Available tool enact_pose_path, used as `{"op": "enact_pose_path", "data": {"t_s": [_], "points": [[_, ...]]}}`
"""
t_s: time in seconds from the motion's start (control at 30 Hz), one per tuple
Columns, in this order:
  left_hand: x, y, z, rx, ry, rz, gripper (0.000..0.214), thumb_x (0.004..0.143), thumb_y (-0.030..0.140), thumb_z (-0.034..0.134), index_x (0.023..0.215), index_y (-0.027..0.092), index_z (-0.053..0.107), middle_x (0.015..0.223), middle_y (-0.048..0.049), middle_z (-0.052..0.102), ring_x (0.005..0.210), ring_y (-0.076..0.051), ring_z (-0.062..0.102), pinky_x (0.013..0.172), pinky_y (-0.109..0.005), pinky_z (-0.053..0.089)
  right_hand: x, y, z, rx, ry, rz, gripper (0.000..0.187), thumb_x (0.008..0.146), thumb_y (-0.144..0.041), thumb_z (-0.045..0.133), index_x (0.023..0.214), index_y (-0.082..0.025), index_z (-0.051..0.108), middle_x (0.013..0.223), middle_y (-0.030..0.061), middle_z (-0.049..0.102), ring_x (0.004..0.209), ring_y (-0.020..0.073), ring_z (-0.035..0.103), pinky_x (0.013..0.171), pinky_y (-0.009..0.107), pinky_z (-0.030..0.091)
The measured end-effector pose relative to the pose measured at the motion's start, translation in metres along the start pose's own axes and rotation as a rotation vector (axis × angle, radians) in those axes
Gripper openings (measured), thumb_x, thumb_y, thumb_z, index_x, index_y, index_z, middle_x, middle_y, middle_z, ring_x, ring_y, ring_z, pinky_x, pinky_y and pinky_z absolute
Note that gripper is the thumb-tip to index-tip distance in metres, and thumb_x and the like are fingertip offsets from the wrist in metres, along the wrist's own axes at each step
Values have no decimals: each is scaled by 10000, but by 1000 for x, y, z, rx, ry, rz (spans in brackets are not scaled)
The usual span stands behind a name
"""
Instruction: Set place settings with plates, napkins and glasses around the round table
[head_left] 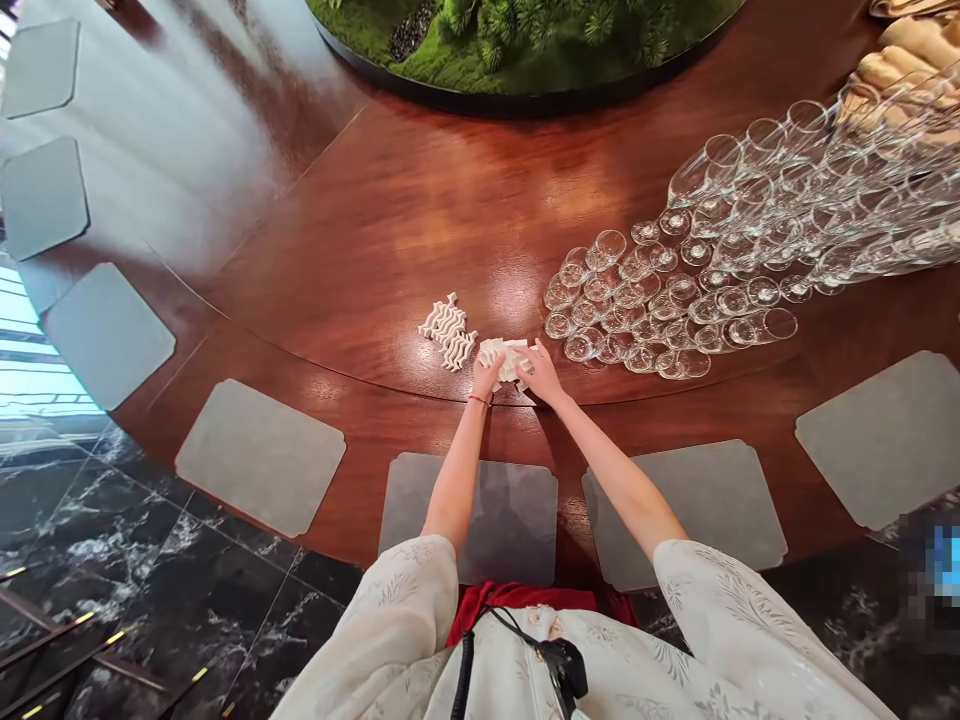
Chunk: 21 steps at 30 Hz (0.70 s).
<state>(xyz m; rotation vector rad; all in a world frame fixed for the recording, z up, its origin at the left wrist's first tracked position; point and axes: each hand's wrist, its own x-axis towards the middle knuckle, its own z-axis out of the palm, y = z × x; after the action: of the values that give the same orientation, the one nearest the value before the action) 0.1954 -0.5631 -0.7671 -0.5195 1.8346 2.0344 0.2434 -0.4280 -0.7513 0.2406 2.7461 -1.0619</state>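
On the wooden table in front of me is a cluster of small white pieces [508, 358], too small to tell their exact kind. My left hand [487, 374], with a red string at the wrist, holds the cluster's left side, its thumb over the top. From the right, my right hand [540, 376] grips the same pieces, its fingers bent around their edge. Some of them are hidden under my fingers. Just left of my hands lie several wavy white pieces [448, 330], set in rows close together, looking like chopstick rests.
Many clear stemmed glasses [637, 290] and small glass cups stand close on my right. Behind them are folded beige napkins [911, 75]. A round green moss planter [525, 50] sits at the table's centre. Grey placemats [262, 455] line the near edge.
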Motion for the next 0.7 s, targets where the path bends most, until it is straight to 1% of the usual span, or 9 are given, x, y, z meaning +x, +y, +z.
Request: {"op": "enact_pose_path", "data": {"t_s": [0.1, 0.17, 0.3, 0.37, 0.43, 0.5, 0.53, 0.6, 0.7], "points": [[-12, -1, -6, -155, -64, -33, 506, 799, 314, 771, 1237, 111, 619, 1350, -181, 641, 1242, -268, 636, 1062, -419, 517, 1, 1, 8, 61, 51, 57, 489, 905, -278, 442, 1373, -205, 564, 1480, 115, 532, 1542, 268, 225, 1217, 592, 170], [-17, -2, -9, -239, -74, -30, 547, 767, 335, 805, 1231, 116, 614, 1371, -177, 629, 1264, -278, 622, 1076, -417, 507, 2, 3, 13, 98, 104, 65, 463, 885, -249, 431, 1321, -204, 580, 1416, 116, 579, 1522, 259, 274, 1226, 600, 127], [-23, -2, -14, -338, -67, -17, 622, 668, 380, 879, 1172, 123, 623, 1314, -172, 663, 1224, -293, 643, 1060, -425, 511, 7, 8, 23, 185, 245, 41, 352, 833, -204, 437, 1128, -207, 629, 1140, 86, 682, 1302, 251, 524, 1245, 587, 58], [-22, 2, -16, -306, -40, 4, 634, 630, 365, 900, 1147, 131, 617, 1249, -157, 692, 1162, -275, 672, 1033, -416, 521, 9, 9, 24, 219, 311, 28, 313, 814, -187, 435, 1060, -207, 628, 1058, 70, 683, 1145, 240, 595, 1248, 576, 95], [-18, 9, -18, -228, -23, 49, 638, 619, 324, 901, 1149, 140, 600, 1196, -135, 707, 1107, -245, 688, 1007, -393, 528, 8, 8, 21, 232, 350, 19, 312, 805, -174, 425, 1044, -203, 624, 1045, 78, 675, 1074, 237, 608, 1209, 527, 255], [-13, 18, -17, -64, -10, 107, 614, 651, 282, 875, 1172, 142, 584, 1154, -118, 713, 1065, -224, 694, 980, -362, 531, 4, 6, 14, 210, 367, 26, 338, 807, -164, 420, 1076, -184, 624, 1073, 105, 665, 1057, 242, 607, 1090, 437, 416], [-9, 24, -16, 70, 2, 135, 601, 669, 261, 861, 1186, 143, 579, 1136, -112, 714, 1052, -221, 693, 969, -351, 528, 2, 4, 9, 183, 365, 37, 356, 812, -160, 421, 1103, -172, 626, 1091, 118, 660, 1053, 244, 608, 1025, 398, 458], [-4, 36, -11, 438, 29, 173, 596, 691, 232, 844, 1215, 157, 571, 1111, -104, 714, 1055, -239, 684, 959, -350, 513, -3, 0, -3, 99, 325, 70, 377, 838, -162, 429, 1157, -158, 630, 1127, 127, 654, 1048, 247, 614, 947, 358, 482], [1, 51, 4, 987, 47, 168, 569, 755, 251, 802, 1263, 193, 552, 1125, -122, 705, 1098, -289, 665, 948, -375, 484, -10, -2, -18, -55, 159, 88, 367, 913, -252, 483, 1242, -185, 631, 1217, 112, 647, 1078, 254, 624, 927, 352, 488]]}}
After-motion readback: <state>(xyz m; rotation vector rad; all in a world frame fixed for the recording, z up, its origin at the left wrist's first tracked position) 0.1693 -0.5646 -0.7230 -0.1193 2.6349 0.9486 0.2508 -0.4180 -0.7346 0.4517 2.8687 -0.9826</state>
